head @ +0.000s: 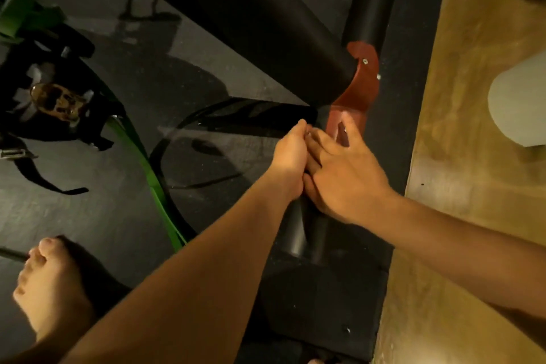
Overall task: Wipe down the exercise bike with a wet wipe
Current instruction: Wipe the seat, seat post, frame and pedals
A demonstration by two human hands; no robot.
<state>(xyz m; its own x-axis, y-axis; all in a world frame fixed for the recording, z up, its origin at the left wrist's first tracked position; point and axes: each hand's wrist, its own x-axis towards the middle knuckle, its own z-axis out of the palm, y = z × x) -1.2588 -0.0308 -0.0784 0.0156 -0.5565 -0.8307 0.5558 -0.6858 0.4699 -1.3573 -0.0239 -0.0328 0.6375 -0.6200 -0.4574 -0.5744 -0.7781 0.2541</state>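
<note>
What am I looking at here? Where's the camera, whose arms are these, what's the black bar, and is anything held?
This is one picture from a camera worn on a person's head, looking down. There is no robot; the bare arms are the wearer's own. Both hands meet on the exercise bike's black floor bar, beside the red bracket joining it to the thick frame tube. The right hand lies with fingers stretched over the bar and bracket. The left hand is curled; no wipe shows, so I cannot tell if it holds one. At left are a pedal and the person's bare foot. The bike stands on a dark mat, with tan floor at right.
</note>
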